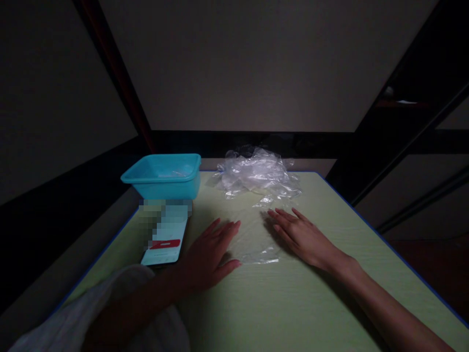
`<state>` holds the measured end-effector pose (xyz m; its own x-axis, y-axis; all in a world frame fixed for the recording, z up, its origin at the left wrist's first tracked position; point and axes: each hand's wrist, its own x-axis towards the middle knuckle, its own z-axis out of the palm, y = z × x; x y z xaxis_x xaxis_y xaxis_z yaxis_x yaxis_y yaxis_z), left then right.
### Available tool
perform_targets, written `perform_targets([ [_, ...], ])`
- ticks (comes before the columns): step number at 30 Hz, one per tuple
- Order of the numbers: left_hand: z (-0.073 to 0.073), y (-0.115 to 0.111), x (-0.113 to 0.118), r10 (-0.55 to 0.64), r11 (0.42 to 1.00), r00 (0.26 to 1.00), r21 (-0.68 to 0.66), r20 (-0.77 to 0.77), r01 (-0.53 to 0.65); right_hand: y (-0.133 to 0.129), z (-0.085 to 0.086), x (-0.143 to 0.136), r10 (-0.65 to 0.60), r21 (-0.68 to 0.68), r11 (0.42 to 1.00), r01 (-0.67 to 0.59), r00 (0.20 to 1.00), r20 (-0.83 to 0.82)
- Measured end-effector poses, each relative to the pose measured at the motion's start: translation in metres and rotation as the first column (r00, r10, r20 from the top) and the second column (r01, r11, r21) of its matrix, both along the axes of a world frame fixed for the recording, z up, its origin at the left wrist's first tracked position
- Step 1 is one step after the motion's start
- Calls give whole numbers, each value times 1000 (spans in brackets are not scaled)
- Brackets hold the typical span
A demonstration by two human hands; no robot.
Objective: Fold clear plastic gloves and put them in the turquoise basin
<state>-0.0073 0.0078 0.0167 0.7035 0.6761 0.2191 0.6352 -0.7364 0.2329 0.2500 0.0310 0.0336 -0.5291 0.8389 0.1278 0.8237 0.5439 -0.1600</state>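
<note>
A clear plastic bag [254, 242] lies spread flat on the pale green table [278, 308], between my two hands. My left hand [210, 254] rests at the bag's left side with its fingers apart and nothing held. At the right side, my right hand [302, 237] has its fingers stretched out, palm down, its fingertips by the bag's edge. Behind the flat bag sits a crumpled pile of clear plastic bags [258, 171].
A turquoise basin [164, 188] stands at the table's back left, with something clear inside. In front of it lies a phone [166, 239] with its screen lit, left of my left hand. A wall panel [234, 73] rises behind the table.
</note>
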Motion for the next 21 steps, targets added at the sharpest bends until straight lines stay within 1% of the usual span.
perform_targets([
  [4,-1,1,1,-13,1000,1000,-7,-7,12,2,-7,0,12,53,999,-13,1000,2],
  [7,0,-1,2,-17,1000,1000,-2,-13,16,3,-8,0,36,70,997,-36,999,7],
  [10,3,-3,3,-42,998,999,36,-3,42,4,-5,1,77,72,994,-77,997,8],
  [15,8,-9,6,-154,981,987,126,48,147,4,3,2,148,105,984,-145,989,-27],
  [17,7,-13,7,-200,970,976,161,90,184,5,5,2,128,138,983,-121,991,-45],
  [21,1,-18,8,-249,949,950,243,190,201,9,4,3,-22,184,982,43,993,-112],
])
